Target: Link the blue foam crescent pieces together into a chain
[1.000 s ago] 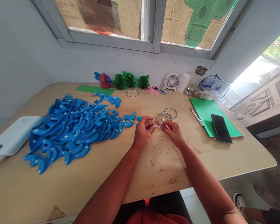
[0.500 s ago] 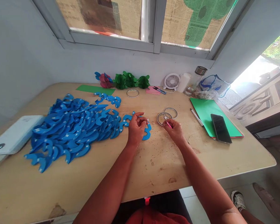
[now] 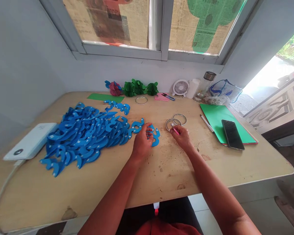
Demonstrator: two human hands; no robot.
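My left hand (image 3: 142, 142) hovers over or touches a few curved blue paper pieces (image 3: 155, 141) with small white squares on them. Its fingers are loosely curled, thumb and index apart, and I see nothing gripped. A pink-handled tool with a thin metal tip (image 3: 176, 131) is pinched in my right hand (image 3: 183, 138); its exact kind is too small to make out. That tip reaches over the nearer of two narrow tape rolls (image 3: 168, 125), which overlaps the farther tape roll (image 3: 185, 119). A large heap of blue paper pieces (image 3: 88, 130) lies left of my hands.
A white power bank (image 3: 31, 142) with a cable lies at the left. Green sheets (image 3: 210, 114), a black phone (image 3: 231, 133) and a pen (image 3: 207, 123) are on the right. Along the wall stand folded paper ornaments (image 3: 139, 87), a small fan (image 3: 181, 87) and a glass bottle (image 3: 205, 86).
The camera view has shifted slightly. My left hand has come lower over the blue pieces, its fingers curling differently. My right hand stays by the tape rolls with the pink tool.
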